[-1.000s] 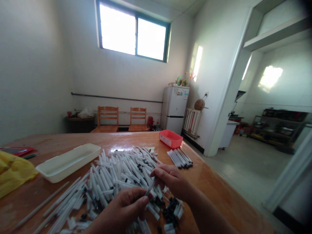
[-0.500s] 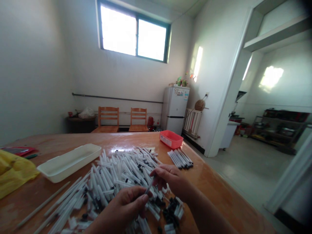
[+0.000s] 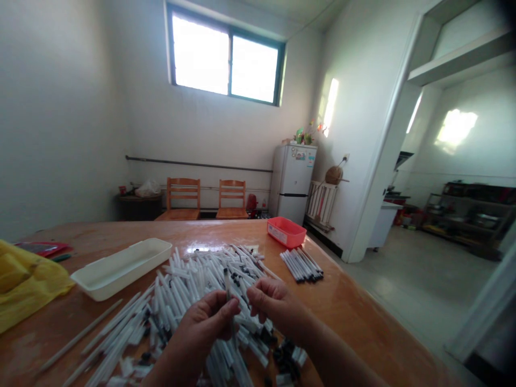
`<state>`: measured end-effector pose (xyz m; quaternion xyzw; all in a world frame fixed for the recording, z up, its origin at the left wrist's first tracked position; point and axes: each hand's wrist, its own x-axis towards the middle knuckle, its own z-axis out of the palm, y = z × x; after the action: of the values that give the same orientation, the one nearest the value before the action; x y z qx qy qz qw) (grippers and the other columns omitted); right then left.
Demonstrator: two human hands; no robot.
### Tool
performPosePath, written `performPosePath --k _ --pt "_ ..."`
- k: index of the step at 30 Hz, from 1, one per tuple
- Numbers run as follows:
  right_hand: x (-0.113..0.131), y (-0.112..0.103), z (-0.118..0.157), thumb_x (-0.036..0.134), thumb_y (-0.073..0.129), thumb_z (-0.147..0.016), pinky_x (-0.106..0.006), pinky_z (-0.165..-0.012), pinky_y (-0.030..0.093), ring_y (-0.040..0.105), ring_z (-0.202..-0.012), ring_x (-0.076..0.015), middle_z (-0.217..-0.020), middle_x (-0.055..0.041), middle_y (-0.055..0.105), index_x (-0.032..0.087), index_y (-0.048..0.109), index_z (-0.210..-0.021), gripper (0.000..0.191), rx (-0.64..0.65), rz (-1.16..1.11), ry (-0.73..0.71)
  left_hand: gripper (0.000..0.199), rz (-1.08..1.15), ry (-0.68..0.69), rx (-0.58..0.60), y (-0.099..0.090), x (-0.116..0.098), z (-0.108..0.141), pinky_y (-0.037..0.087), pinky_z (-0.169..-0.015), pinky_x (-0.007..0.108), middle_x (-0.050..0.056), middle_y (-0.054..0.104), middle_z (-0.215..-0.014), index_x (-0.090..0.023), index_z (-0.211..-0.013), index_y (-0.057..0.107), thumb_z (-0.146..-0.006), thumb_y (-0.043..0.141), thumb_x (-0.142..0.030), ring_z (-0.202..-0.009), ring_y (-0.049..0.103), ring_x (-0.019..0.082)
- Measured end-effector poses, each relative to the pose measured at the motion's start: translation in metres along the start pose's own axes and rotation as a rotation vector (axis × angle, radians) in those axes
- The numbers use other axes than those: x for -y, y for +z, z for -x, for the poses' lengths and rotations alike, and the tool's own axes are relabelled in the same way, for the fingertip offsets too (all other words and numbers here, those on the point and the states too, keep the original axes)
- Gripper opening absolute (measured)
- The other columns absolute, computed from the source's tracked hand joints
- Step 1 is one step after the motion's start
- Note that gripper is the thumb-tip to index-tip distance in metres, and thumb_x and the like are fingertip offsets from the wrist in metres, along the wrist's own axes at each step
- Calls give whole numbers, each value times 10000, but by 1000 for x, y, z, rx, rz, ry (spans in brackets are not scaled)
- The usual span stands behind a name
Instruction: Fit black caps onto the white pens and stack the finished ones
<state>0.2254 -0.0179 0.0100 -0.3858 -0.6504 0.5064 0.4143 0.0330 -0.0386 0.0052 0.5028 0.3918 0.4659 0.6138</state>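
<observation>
My left hand pinches a clear pen barrel, held almost upright with its dark end up. Just to the right is my right hand, its fingers curled together; whatever they may hold is too small to make out. Beneath both hands spreads a big pile of clear pen parts. Small black pieces lie near my right forearm. Beyond that hand, a row of pens lies side by side, dark ends toward me.
A long cream tray stands left of the pile, with thin tubes in front of it. A red plastic basket is at the back right. A yellow bag lies on the wooden table at far left.
The pen part was slanted between both hands; now it points up in my left hand alone. My right hand has come off it and sits slightly lower. The view has shifted slightly.
</observation>
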Motion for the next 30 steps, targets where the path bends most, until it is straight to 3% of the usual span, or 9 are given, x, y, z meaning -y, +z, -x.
performPosePath --k 4,8,13,16,18,22,26,30 --pt "1 15 6 487 671 -859 -205 -559 360 483 -618 -95 -690 22 568 137 662 -862 351 59 131 -35 197 170 17 -142 -5 4 -3 446 -714 237 17 674 -877 -196 -859 714 -773 787 -358 -780 582 136" --pt "0 24 7 383 638 -879 -205 -548 331 422 -604 -87 -656 45 502 139 665 -823 251 63 202 -103 227 141 44 -118 -7 7 -4 426 -678 231 19 666 -838 -179 -898 732 -780 782 -367 -727 549 121" --pt "0 20 7 285 654 -834 -215 -596 357 492 -644 -102 -680 37 572 155 646 -755 152 -48 419 -157 327 189 119 -268 -11 -5 -3 425 -646 216 -12 651 -818 -222 -1055 686 -804 754 -420 -736 557 115" --pt "3 17 8 277 654 -825 -219 -601 361 527 -652 -111 -695 27 610 164 653 -754 134 -61 502 -155 298 262 150 -341 -17 -10 -4 451 -670 227 -10 673 -850 -233 -1017 665 -800 760 -412 -787 601 129" --pt "5 16 9 287 662 -821 -223 -602 363 539 -653 -117 -697 21 621 168 661 -756 135 -50 522 -153 255 260 146 -330 -21 -11 -5 451 -662 215 -21 665 -828 -220 -962 672 -789 779 -373 -767 601 114" --pt "7 13 10 314 678 -817 -227 -600 362 518 -638 -117 -669 24 598 165 669 -750 164 -10 484 -140 193 273 129 -313 -25 -11 -5 456 -666 194 -28 667 -819 -202 -900 701 -775 794 -316 -758 606 93" --pt "4 9 9 381 645 -856 -210 -550 350 473 -588 -103 -625 32 551 151 670 -796 239 129 250 -36 194 317 117 -303 -27 -13 -5 484 -672 209 -11 690 -837 -198 -937 724 -780 782 -296 -756 625 105" --pt "3 7 9 409 614 -882 -211 -563 394 525 -596 -111 -660 9 607 143 652 -816 277 232 89 53 172 332 122 -252 -26 -14 -4 504 -672 212 4 705 -841 -191 -951 729 -804 760 -274 -765 636 113"
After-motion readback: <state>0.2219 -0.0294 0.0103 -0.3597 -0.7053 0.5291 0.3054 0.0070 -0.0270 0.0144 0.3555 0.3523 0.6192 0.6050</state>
